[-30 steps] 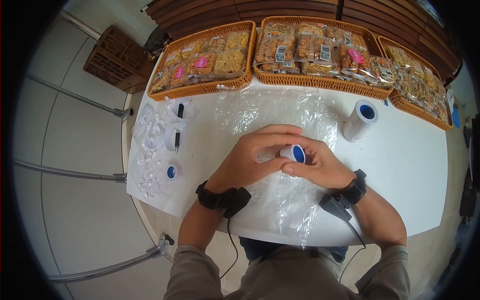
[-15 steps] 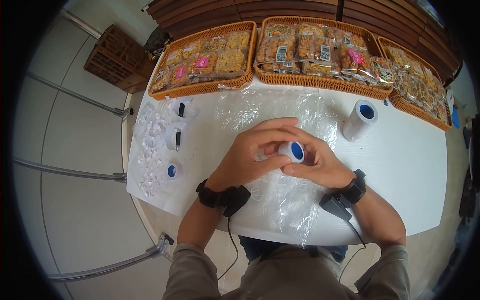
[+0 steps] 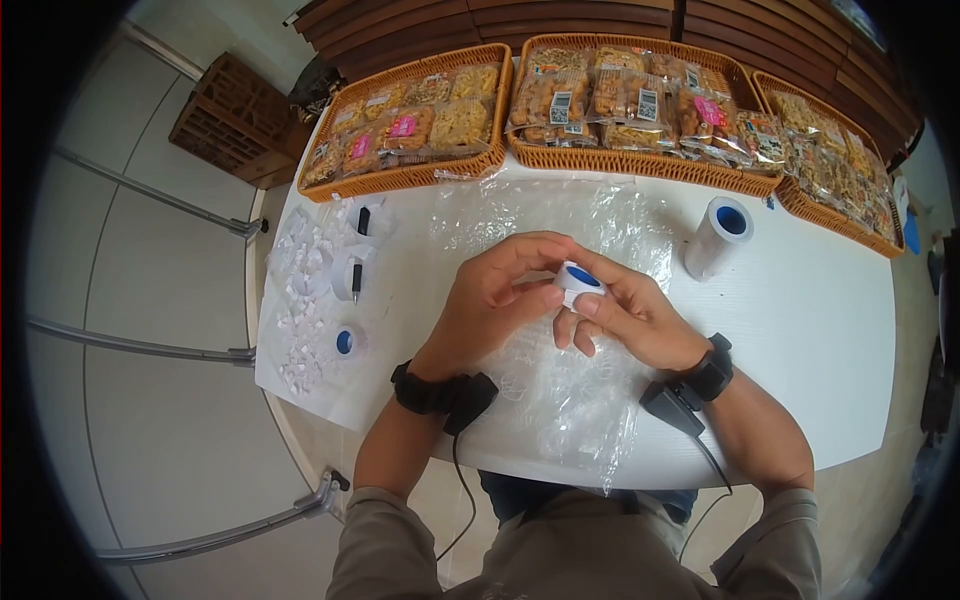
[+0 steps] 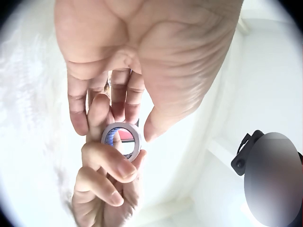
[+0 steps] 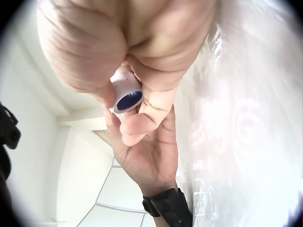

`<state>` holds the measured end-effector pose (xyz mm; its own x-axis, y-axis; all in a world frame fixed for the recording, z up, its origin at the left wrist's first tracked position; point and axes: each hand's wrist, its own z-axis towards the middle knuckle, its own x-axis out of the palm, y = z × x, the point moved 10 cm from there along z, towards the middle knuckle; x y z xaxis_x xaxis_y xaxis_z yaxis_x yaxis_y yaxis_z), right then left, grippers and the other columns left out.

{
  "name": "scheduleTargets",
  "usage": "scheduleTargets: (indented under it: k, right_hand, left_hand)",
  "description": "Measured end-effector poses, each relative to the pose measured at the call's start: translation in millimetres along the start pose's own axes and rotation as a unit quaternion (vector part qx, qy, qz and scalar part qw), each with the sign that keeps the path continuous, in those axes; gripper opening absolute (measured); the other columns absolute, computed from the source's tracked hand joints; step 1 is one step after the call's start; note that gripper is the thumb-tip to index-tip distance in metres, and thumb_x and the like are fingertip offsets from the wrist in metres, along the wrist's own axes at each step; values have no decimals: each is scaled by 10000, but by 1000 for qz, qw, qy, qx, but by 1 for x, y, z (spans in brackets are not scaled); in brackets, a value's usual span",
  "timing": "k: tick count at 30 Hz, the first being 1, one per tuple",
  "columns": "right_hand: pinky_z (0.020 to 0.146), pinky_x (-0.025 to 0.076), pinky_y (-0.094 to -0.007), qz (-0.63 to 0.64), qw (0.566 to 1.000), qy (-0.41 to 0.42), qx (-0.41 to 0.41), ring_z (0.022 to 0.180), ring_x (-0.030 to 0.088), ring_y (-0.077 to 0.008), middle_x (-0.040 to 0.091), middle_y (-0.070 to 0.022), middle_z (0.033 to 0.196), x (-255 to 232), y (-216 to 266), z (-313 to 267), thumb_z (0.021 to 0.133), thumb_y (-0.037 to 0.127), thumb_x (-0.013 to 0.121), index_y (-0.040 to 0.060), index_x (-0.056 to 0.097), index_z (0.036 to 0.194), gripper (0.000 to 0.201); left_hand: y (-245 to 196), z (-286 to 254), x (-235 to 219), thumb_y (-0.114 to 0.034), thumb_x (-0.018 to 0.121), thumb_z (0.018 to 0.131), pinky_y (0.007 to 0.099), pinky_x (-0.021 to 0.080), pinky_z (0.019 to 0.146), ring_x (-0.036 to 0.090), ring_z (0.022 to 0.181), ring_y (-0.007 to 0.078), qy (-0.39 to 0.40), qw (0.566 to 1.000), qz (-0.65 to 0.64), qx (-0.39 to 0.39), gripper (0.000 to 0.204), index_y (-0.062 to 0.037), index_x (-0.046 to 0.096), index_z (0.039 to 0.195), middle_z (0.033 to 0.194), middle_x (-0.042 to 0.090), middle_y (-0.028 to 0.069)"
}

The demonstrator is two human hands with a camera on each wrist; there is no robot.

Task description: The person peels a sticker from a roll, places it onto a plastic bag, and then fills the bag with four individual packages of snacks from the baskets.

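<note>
In the head view, both hands meet over the middle of the table around a small white roll with a blue core. My right hand holds it between the thumb and curled fingers. My left hand pinches the roll's other side with thumb and fingertips. Seen from the left wrist, the roll looks like a ring, and right-hand fingers cross its lower part. From the right wrist, the roll's white side and blue inside show between the right thumb and fingers; the left palm lies behind.
Clear plastic film covers the middle of the table. A larger clear roll with a blue core stands at the right. At the left are white paper scraps, a pen and another small roll. Wicker baskets of packaged snacks line the back.
The small roll has tipped so that its blue opening faces more upward. Some right-hand fingers now show below it, and the left hand has shifted slightly up and left.
</note>
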<state>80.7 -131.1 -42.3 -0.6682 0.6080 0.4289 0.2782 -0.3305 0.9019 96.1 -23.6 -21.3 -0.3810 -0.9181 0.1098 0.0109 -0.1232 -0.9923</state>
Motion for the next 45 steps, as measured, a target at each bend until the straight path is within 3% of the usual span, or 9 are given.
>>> scheduleTargets:
  k: [5, 11, 20, 29, 32, 38, 45]
  right_hand:
    - [694, 528, -262, 4, 1000, -5, -12, 885, 669, -167, 626, -107, 1095, 0, 0, 2, 1048, 174, 526, 32, 207, 1578, 635]
    - [694, 527, -260, -25, 999, -8, -20, 867, 663, -157, 638, -115, 1090, -1, -1, 1, 1041, 149, 532, 36, 217, 1577, 631]
    - [705, 538, -275, 8, 999, -24, -20, 890, 673, -173, 649, -113, 1099, -2, 3, 1, 1015, 83, 531, 37, 282, 1560, 601]
    - [721, 550, -276, -5, 1000, -13, -21, 914, 678, -174, 646, -120, 1095, -2, 2, 3, 1026, 93, 511, 23, 321, 1540, 552]
    - [723, 554, -278, -11, 999, -17, -32, 905, 675, -163, 657, -114, 1067, -2, 3, 2, 1020, 82, 524, 23, 331, 1535, 553]
    - [735, 555, -280, -37, 998, -25, -32, 857, 669, -147, 673, -100, 984, -2, 2, 2, 1022, 55, 510, 23, 336, 1532, 540]
    - [749, 547, -277, -72, 996, -22, -42, 807, 660, -137, 676, -110, 901, 0, 0, 0, 1040, 86, 498, 19, 311, 1540, 538]
  left_hand:
    - [-2, -1, 0, 25, 676, 895, 330, 527, 948, 597, 1149, 177, -4, 1000, 25, 6, 361, 4, 573, 1240, 1270, 589, 100]
    - [9, -1, 4, 5, 673, 915, 327, 526, 942, 618, 1106, 177, 23, 999, -4, -38, 349, 22, 553, 1242, 1189, 641, 113]
    - [5, -2, 4, -4, 623, 951, 322, 498, 982, 607, 1139, 183, 16, 999, -18, -37, 325, 23, 536, 1262, 1219, 632, 131]
    - [3, -1, 6, 25, 627, 937, 291, 544, 846, 640, 949, 145, 11, 999, -6, -30, 366, 33, 519, 1287, 1205, 630, 141]
    - [4, -1, 5, 23, 639, 929, 293, 540, 864, 639, 980, 150, 3, 999, -25, -45, 375, 29, 523, 1285, 1198, 634, 142]
    - [2, 0, 8, 3, 654, 921, 300, 520, 923, 628, 1059, 158, 15, 1000, 15, -6, 372, 20, 536, 1274, 1194, 639, 124]
    - [16, -2, 3, 1, 676, 895, 312, 483, 983, 605, 1102, 159, -4, 997, -53, -57, 357, -28, 513, 1210, 1166, 630, 91]
